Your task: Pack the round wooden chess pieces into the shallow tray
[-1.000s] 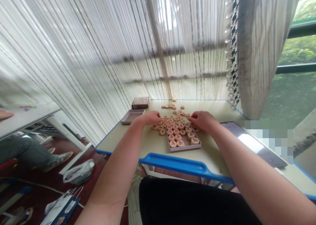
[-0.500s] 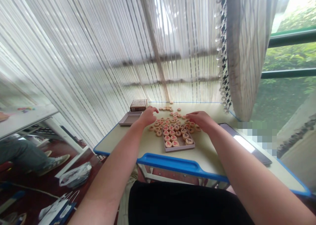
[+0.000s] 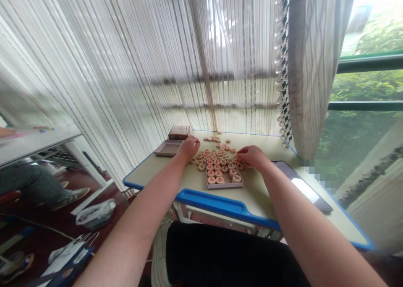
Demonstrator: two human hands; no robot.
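Note:
Round wooden Chinese chess pieces (image 3: 217,167) with red or dark characters stand in rows in a shallow open box (image 3: 225,186). A gap shows in its front row. Many loose pieces (image 3: 213,154) lie scattered behind and beside the box. My left hand (image 3: 189,147) is at the left edge of the loose pieces, its fingers curled in and closed; whatever they hold is hidden. At the box's back right, my right hand (image 3: 252,156) has thumb and fingers drawn together among the pieces. What is between those fingertips is too small to make out.
An empty shallow tray (image 3: 168,148) and a printed carton (image 3: 179,132) sit at the back left of the table. A dark tablet (image 3: 302,188) lies on the right. A blue rim (image 3: 214,201) edges the table. String curtains hang behind; another person sits at a table on the left.
My left hand's fingers have curled closed from a spread pose. The right hand's fingertips have come together beside the box. The view has shifted slightly.

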